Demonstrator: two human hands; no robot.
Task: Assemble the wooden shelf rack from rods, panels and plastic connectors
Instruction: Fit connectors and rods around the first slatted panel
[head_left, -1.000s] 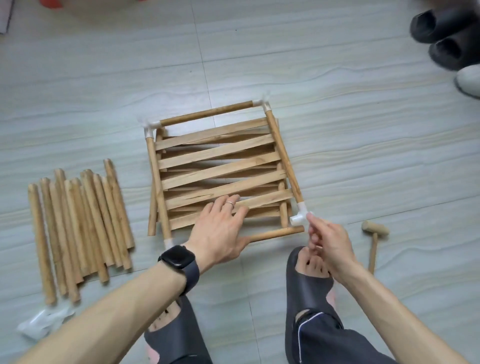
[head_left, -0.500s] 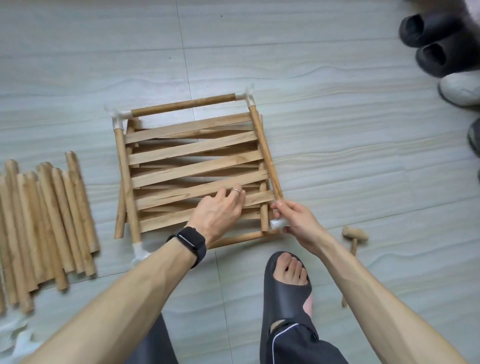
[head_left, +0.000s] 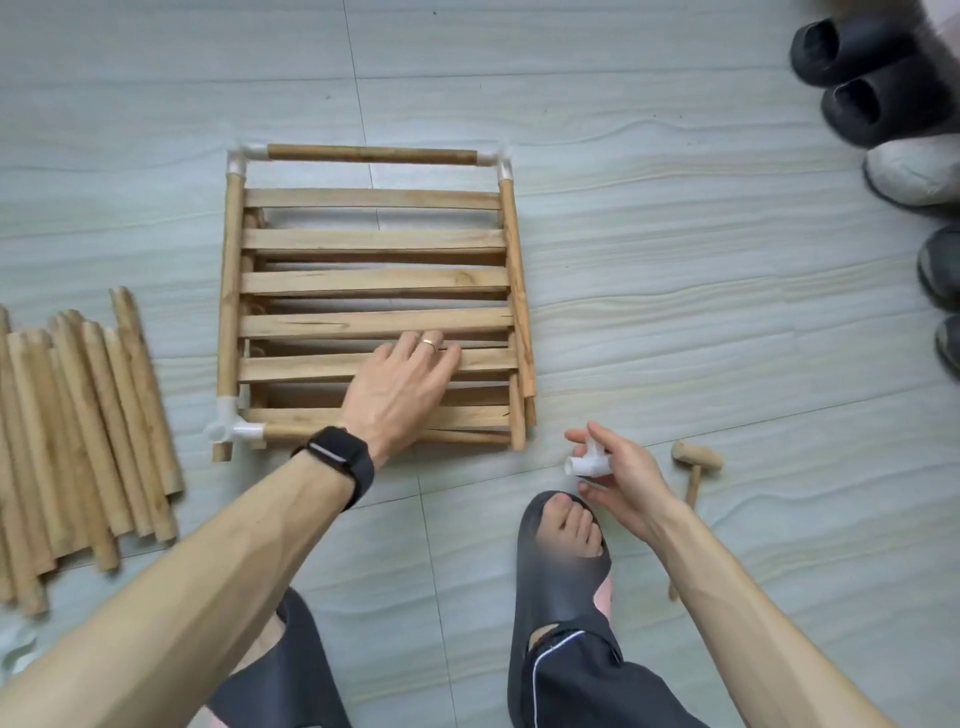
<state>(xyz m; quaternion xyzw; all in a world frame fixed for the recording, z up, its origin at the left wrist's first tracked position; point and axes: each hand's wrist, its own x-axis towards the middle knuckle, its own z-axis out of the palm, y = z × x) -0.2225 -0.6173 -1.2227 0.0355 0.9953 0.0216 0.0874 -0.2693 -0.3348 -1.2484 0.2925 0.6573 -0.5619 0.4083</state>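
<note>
Two moves: pin panel (head_left: 374, 280) with flat, spread left hand (head_left: 400, 384); square connector (head_left: 584, 462), pinched in right hand (head_left: 628, 467), onto both bare rod ends (head_left: 527, 382).

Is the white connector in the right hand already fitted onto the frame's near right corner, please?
No, the right hand holds the connector clear of the frame, whose near right corner shows bare rod ends.
</note>
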